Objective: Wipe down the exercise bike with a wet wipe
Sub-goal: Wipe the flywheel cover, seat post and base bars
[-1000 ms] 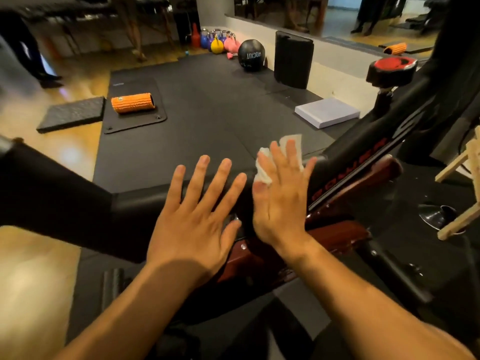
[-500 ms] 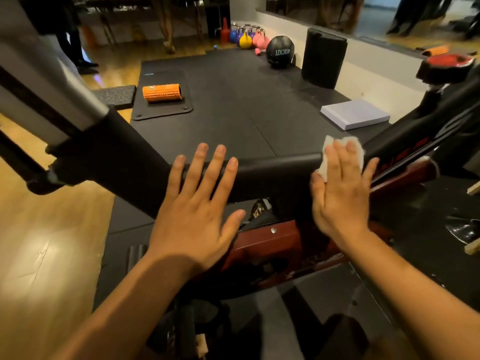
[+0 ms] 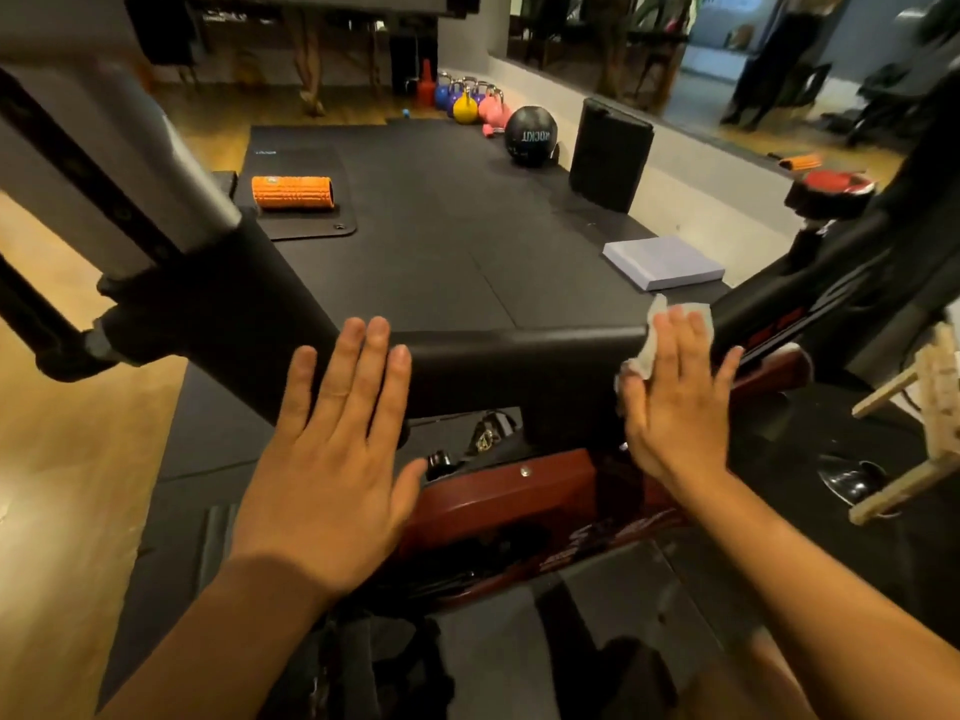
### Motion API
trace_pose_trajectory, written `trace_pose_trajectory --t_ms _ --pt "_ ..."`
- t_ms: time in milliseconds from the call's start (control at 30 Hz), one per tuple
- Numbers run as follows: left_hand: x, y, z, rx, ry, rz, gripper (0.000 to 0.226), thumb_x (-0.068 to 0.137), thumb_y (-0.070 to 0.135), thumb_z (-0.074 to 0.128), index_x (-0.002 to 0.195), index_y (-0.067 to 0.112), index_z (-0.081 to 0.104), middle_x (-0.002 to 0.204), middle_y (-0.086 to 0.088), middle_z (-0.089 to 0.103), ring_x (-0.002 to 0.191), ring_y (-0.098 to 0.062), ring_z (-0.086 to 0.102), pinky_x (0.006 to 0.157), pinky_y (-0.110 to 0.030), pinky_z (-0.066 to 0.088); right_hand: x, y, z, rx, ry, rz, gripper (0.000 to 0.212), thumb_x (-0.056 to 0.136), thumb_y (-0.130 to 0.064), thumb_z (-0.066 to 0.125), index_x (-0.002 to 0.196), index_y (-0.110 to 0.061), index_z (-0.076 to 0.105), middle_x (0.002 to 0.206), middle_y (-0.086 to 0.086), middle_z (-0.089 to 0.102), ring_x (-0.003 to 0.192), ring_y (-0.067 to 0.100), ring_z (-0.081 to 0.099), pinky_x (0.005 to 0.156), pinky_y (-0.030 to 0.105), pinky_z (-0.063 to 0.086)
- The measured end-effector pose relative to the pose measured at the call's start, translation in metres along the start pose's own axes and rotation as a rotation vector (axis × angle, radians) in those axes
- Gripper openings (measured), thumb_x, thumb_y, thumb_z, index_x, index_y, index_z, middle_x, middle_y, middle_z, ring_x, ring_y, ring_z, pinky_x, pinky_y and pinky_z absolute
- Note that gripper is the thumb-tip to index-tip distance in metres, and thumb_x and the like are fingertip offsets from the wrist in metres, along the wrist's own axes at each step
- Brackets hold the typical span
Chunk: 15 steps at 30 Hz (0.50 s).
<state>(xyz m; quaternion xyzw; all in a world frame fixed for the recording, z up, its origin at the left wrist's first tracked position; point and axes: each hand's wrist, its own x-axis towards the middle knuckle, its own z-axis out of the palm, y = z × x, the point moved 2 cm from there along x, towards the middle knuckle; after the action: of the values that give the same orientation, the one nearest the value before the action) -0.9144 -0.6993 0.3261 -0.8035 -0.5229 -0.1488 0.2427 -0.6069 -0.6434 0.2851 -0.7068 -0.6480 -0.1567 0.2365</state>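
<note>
**Flat hands on a bike bar, with the wipe pinned rather than gripped**

Head view, looking down at an exercise bike (image 3: 498,496) in a gym. A black padded bar (image 3: 519,366) runs across the middle of the frame.

The left hand (image 3: 332,459) lies flat with straight fingers, holding nothing. Its fingertips are on the left part of the bar. The right hand (image 3: 675,402) is also flat and unclenched, and it presses a crumpled white wipe (image 3: 698,314) against the right end of the bar, where the bar meets the sloping black frame. The wipe shows above the fingertips and beside the thumb. No finger curls round it.

Likely risks:

- **Wipe slipping out:** only flat pressure holds it. A fast stroke or a lift of the palm could drop it onto the dark mat (image 3: 441,241) below, where it would pick up dirt.
- **Patchy cleaning:** the wipe is bunched, so little of it seems to meet the surface. The underside of the bar and the joint with the frame could be missed.
- **Snagging:** small metal fittings (image 3: 485,433) sit just under the bar and could catch or tear the wipe on a low pass.
- **Knocking things:** a wooden stand (image 3: 914,407) sits near the right arm, and a wide sweep that way might hit it.
- **Slippery bar:** the left hand may slide once the padding is damp.
</note>
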Motion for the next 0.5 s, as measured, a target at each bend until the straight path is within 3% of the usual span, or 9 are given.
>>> trace_pose_trajectory --t_ms 100,200,300,400,433,500 --pt "0.006 0.009 0.002 -0.045 0.013 -0.033 0.087 0.084 0.049 0.040 0.149 -0.006 0.023 0.160 -0.028 0.014 0.151 -0.040 0.009 0.120 -0.059 0.000 0.017 0.054 -0.009 -0.251 -0.080 -0.117 0.063 0.099 -0.042 0.025 0.154 -0.012 0.024 0.162 0.007 0.016 0.151 0.022 0.002 0.117 0.063 0.001" --pt "0.014 0.019 0.002 -0.096 0.023 -0.051 0.088 0.080 0.048 0.042 0.146 -0.008 0.027 0.158 -0.030 0.019 0.149 -0.043 0.014 0.117 -0.064 -0.004 0.043 0.094 -0.031 -0.438 -0.090 -0.252 0.061 0.099 -0.040 0.023 0.153 -0.012 0.029 0.161 0.007 0.022 0.150 0.025 0.012 0.115 0.066 0.005" --pt "0.023 0.030 0.006 -0.123 0.018 0.032 0.086 0.079 0.048 0.042 0.143 -0.009 0.032 0.156 -0.030 0.023 0.148 -0.044 0.018 0.116 -0.066 -0.005 0.064 0.118 -0.058 -0.534 -0.079 -0.271 0.060 0.099 -0.040 0.025 0.154 -0.015 0.024 0.159 0.008 0.028 0.149 0.025 0.019 0.116 0.065 0.006" --pt "0.043 0.052 0.009 -0.111 -0.048 0.155 0.085 0.080 0.047 0.044 0.143 -0.010 0.035 0.156 -0.031 0.023 0.148 -0.044 0.019 0.117 -0.066 0.000 0.060 0.110 -0.053 -0.516 -0.013 -0.335 0.058 0.098 -0.038 0.028 0.150 -0.012 0.032 0.155 0.011 0.035 0.147 0.029 0.024 0.115 0.065 0.014" --pt "0.051 0.061 0.008 -0.097 -0.091 0.184 0.086 0.082 0.048 0.047 0.145 -0.009 0.031 0.157 -0.031 0.018 0.149 -0.044 0.014 0.117 -0.066 0.000 0.055 0.107 -0.048 -0.505 -0.014 -0.400 0.058 0.098 -0.037 0.031 0.149 -0.011 0.035 0.155 0.011 0.036 0.146 0.031 0.025 0.114 0.065 0.017" --pt "0.071 0.078 0.007 -0.060 -0.122 0.244 0.096 0.091 0.054 0.045 0.150 -0.008 0.003 0.158 -0.032 -0.009 0.149 -0.043 -0.011 0.115 -0.067 -0.009 0.053 0.118 -0.049 -0.536 -0.059 -0.553 0.057 0.098 -0.036 0.034 0.150 -0.012 0.034 0.157 0.011 0.031 0.147 0.031 0.023 0.113 0.063 0.020"
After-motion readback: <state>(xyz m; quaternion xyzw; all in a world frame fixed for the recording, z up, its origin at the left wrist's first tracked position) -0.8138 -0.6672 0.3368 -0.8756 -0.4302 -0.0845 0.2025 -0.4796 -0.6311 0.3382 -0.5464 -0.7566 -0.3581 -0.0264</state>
